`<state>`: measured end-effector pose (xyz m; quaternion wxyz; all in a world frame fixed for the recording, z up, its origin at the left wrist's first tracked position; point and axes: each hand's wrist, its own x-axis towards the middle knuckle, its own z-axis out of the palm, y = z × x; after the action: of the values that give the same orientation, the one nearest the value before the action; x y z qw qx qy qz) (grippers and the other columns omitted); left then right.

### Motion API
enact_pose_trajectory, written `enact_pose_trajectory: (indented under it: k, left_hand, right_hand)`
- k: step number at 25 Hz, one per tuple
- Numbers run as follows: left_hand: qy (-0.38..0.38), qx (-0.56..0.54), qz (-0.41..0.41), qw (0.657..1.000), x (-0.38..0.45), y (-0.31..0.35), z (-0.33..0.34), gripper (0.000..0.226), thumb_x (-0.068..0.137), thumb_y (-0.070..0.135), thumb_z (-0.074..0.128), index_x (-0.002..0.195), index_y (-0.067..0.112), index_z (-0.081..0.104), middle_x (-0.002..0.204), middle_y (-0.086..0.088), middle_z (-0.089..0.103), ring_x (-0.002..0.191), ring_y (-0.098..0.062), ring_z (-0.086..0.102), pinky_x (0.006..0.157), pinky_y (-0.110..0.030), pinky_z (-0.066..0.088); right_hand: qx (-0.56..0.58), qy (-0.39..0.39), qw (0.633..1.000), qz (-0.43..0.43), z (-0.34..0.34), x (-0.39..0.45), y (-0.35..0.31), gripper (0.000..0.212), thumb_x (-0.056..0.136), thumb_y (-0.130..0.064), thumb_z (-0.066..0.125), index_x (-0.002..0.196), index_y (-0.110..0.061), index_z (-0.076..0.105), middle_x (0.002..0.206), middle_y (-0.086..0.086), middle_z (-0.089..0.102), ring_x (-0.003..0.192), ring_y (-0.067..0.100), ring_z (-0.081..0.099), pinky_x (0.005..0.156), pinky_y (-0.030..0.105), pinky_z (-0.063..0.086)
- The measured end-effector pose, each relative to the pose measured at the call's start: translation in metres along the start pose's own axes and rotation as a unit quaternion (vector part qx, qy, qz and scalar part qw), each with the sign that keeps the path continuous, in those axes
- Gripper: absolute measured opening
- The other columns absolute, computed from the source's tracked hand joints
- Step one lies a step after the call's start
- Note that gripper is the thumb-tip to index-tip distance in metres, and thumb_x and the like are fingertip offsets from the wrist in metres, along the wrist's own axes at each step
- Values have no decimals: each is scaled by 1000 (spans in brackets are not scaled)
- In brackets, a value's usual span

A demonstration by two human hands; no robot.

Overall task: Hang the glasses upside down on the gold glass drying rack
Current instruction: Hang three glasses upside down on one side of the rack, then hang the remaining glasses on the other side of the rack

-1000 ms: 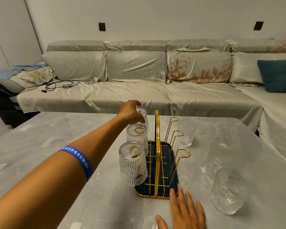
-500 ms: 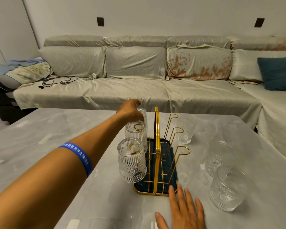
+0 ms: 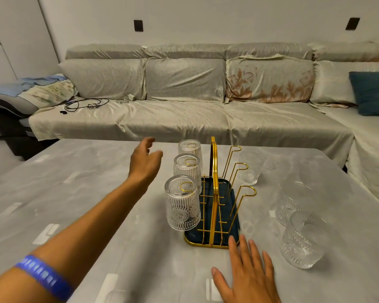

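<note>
The gold drying rack (image 3: 214, 171) stands on its dark blue tray mid-table. Three ribbed glasses hang upside down on its left hooks: a near glass (image 3: 182, 204), a middle glass (image 3: 186, 169) and a far glass (image 3: 189, 147). The three right hooks are bare. My left hand (image 3: 143, 159) hovers open just left of the far glass, not touching it. My right hand (image 3: 247, 274) lies flat and open on the table, its fingertips at the tray's near right corner. Three loose glasses stand to the right: a far one (image 3: 249, 168), a middle one (image 3: 293, 202) and a near one (image 3: 304, 239).
The grey marble-look table (image 3: 96, 204) spreads wide to the left of the rack. A long covered sofa (image 3: 184, 119) runs behind the table, with cables (image 3: 83, 104) on its left seat and a teal cushion (image 3: 372, 92) at the right.
My left hand has let go of the far glass, which now hangs on its hook, and has drawn back to the left with fingers spread. My right hand stayed in place.
</note>
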<state>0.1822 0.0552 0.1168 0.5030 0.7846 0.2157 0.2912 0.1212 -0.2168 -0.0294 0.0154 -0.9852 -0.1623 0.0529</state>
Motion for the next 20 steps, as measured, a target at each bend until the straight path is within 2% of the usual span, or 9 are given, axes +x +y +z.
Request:
enact_pose_trajectory:
  k: [4, 6, 7, 9, 11, 12, 13, 16, 20]
  left_hand:
    - [-54, 167, 12, 984, -90, -86, -33, 49, 91, 18, 58, 138, 12, 47, 147, -12, 47, 134, -30, 42, 109, -41, 34]
    - [-127, 228, 21, 965, -121, -108, -23, 53, 93, 28, 55, 142, 14, 42, 154, -12, 37, 143, -28, 30, 115, -40, 23]
    - [-151, 274, 29, 949, -133, -114, -16, 55, 95, 36, 49, 146, 18, 37, 158, -10, 29, 147, -25, 21, 117, -40, 15]
    - [-173, 358, 55, 916, -148, -123, -6, 60, 97, 49, 30, 152, 25, 21, 164, -4, 11, 150, -23, 5, 119, -43, 2]
    - [-181, 395, 71, 898, -154, -127, -4, 64, 96, 55, 18, 154, 27, 9, 164, -3, 1, 150, -23, -3, 120, -45, -2]
    - [-187, 404, 74, 892, -156, -127, -4, 67, 95, 58, 14, 154, 27, 6, 164, -3, -2, 150, -23, -5, 119, -45, -4]
    - [-192, 411, 76, 888, -157, -127, -4, 69, 94, 60, 11, 154, 27, 2, 164, -4, -4, 150, -23, -7, 118, -45, -6]
    - [-200, 428, 81, 878, -159, -124, -4, 72, 92, 63, 8, 153, 27, -3, 163, -4, -9, 149, -24, -11, 119, -45, -8]
    - [-201, 433, 72, 876, -161, -121, -6, 71, 93, 62, 9, 154, 26, -3, 163, -5, -9, 149, -24, -11, 119, -46, -7]
  right_hand:
    - [47, 32, 998, -10, 3, -10, -1, 85, 79, -78, 7, 145, -32, -20, 158, 0, -19, 144, 21, -17, 111, 44, -14]
    - [122, 73, 989, -30, -3, -22, 0, 76, 85, -72, 20, 149, -37, -2, 161, -3, -4, 146, 17, -4, 114, 39, -7]
    - [201, 108, 973, -32, -6, -28, 0, 68, 89, -65, 33, 149, -37, 16, 159, -3, 15, 144, 16, 13, 116, 35, 5]
    - [406, 228, 885, 32, -13, -38, 7, 42, 89, -38, 59, 129, -35, 48, 136, -1, 53, 122, 15, 46, 105, 34, 36]
    - [565, 350, 732, 149, -13, -45, 24, 44, 81, -13, 70, 114, -33, 49, 121, 3, 57, 110, 22, 56, 92, 36, 46]
    - [589, 386, 684, 190, -13, -48, 36, 54, 78, -7, 73, 118, -30, 46, 125, 6, 53, 112, 26, 55, 90, 37, 45]
    - [580, 389, 683, 215, -14, -49, 48, 67, 75, -7, 75, 128, -28, 40, 134, 7, 47, 116, 29, 52, 91, 37, 43]
    - [540, 293, 755, 230, -21, -35, 78, 95, 70, -17, 81, 144, -31, 23, 143, 5, 40, 120, 30, 46, 91, 39, 42]
    - [523, 238, 796, 194, -37, -20, 91, 87, 72, -26, 80, 143, -27, 29, 137, 10, 50, 116, 34, 51, 93, 44, 47]
